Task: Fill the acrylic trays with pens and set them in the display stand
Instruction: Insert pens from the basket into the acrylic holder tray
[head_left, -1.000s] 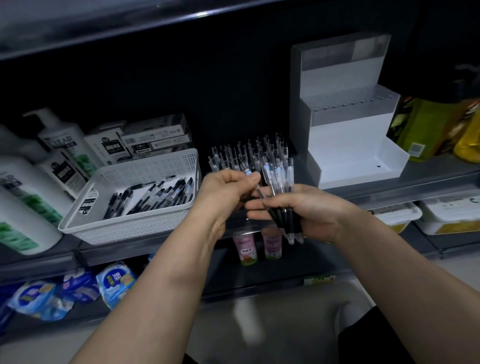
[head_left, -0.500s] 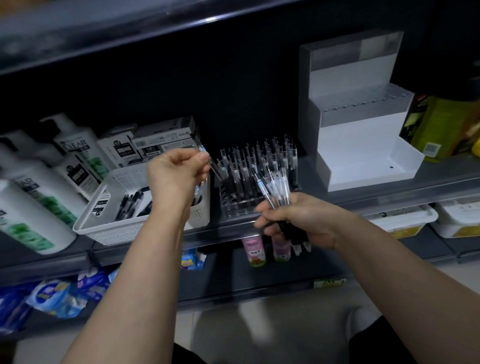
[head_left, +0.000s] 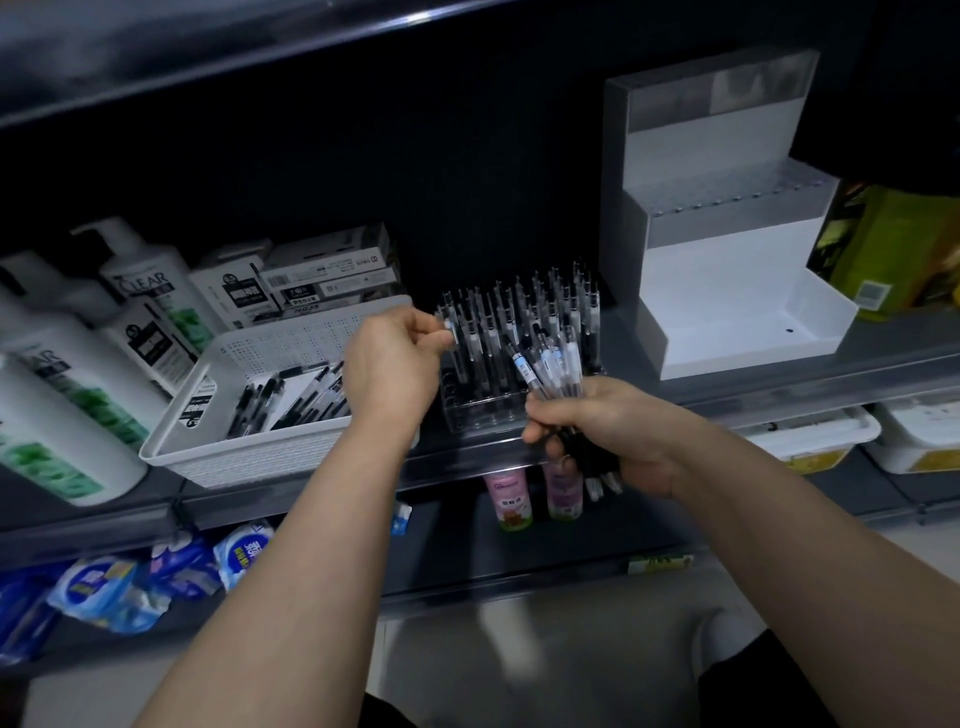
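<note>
At frame centre, one pen (head_left: 454, 338) is pinched by the left hand (head_left: 395, 358) at the tray (head_left: 483, 415); a bundle (head_left: 545, 369) is gripped by the right hand (head_left: 618, 436). They are judged light, stiff, slick, best held mid-barrel.

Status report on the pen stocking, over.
Left hand pinches one pen at the left side of the acrylic tray. Right hand grips a bundle of pens. Tray not yet in the display stand. White basket beside it, not obstructing.

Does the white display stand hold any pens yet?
No, the pens stand in the acrylic tray on the shelf beside the display stand, which holds none.
</note>
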